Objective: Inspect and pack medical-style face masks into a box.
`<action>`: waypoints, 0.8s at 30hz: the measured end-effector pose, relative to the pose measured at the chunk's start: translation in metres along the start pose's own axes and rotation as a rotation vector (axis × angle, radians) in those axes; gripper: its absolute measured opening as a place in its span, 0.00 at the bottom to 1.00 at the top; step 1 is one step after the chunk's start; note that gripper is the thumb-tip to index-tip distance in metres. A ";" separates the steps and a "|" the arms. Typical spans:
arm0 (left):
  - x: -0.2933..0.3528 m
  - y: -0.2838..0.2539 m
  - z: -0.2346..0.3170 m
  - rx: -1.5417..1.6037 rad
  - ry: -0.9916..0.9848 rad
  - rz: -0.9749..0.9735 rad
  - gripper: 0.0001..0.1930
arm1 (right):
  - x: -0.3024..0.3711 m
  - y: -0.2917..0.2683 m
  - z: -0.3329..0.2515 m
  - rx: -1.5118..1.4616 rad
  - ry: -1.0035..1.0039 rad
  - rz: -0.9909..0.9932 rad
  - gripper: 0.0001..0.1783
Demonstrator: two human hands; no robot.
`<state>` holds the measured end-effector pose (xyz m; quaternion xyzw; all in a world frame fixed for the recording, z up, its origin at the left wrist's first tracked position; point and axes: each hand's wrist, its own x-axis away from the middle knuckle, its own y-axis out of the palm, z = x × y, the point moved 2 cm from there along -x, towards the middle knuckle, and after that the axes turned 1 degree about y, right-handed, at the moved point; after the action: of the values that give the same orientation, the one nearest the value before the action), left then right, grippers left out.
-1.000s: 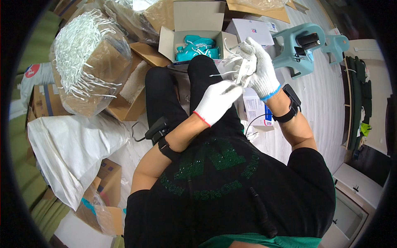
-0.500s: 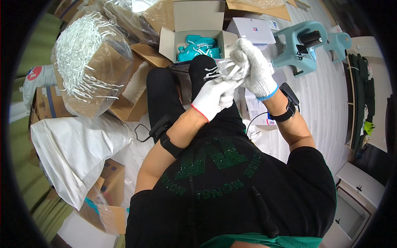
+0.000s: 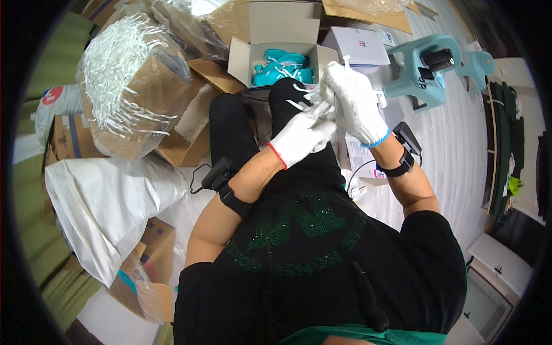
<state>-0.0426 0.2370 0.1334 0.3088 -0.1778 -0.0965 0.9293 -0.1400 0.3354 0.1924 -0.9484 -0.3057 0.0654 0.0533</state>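
Observation:
Both my hands wear white knitted gloves and meet over my right knee. My left hand (image 3: 303,140), in the red-cuffed glove, is closed on a bunch of white strips (image 3: 314,106). Just right of it and a little farther away, my right hand (image 3: 357,109), blue-cuffed, is curled around part of the same bunch. Loose strip ends stick out to the left between the gloves, and one short end pokes up above the right fist. How many strips each hand holds is hidden by the fingers.
Beyond my knees stands an open white box (image 3: 286,22) holding teal bundles (image 3: 280,68) with white strings. A heap of white strips (image 3: 115,75) lies on plastic-covered cardboard at left. A closed white carton (image 3: 359,47) and a blue-green stool (image 3: 397,86) are at right, a white sack (image 3: 109,201) at lower left.
My right hand has come nearer to me and turned, its fist lower beside the left. The left hand has shifted slightly right. The whole view has moved a little.

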 end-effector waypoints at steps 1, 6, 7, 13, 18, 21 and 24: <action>0.002 0.000 -0.002 -0.035 -0.048 0.030 0.05 | 0.002 0.006 -0.010 0.016 0.078 0.000 0.17; 0.026 -0.014 0.020 -1.023 0.421 -0.224 0.19 | 0.013 0.011 0.012 0.924 -0.012 -0.315 0.16; 0.036 -0.021 0.024 -0.972 0.345 -0.214 0.18 | 0.021 0.008 0.021 0.686 -0.042 -0.381 0.16; 0.089 -0.027 0.031 -0.673 0.076 -0.259 0.15 | 0.049 0.032 -0.005 0.142 0.105 -0.863 0.17; 0.130 -0.024 0.052 -0.726 0.015 -0.346 0.16 | 0.044 0.038 -0.047 0.452 -0.309 -1.067 0.14; 0.173 -0.083 0.088 -0.794 0.244 -0.004 0.13 | 0.042 -0.004 -0.036 0.517 -0.324 -0.940 0.11; 0.193 -0.166 0.099 -0.297 -0.146 0.554 0.12 | 0.047 -0.040 0.037 0.260 0.228 -0.531 0.14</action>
<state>0.0848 -0.0035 0.1582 0.1020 -0.3053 0.1133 0.9400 -0.1309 0.3971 0.1575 -0.8218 -0.5239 -0.0192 0.2233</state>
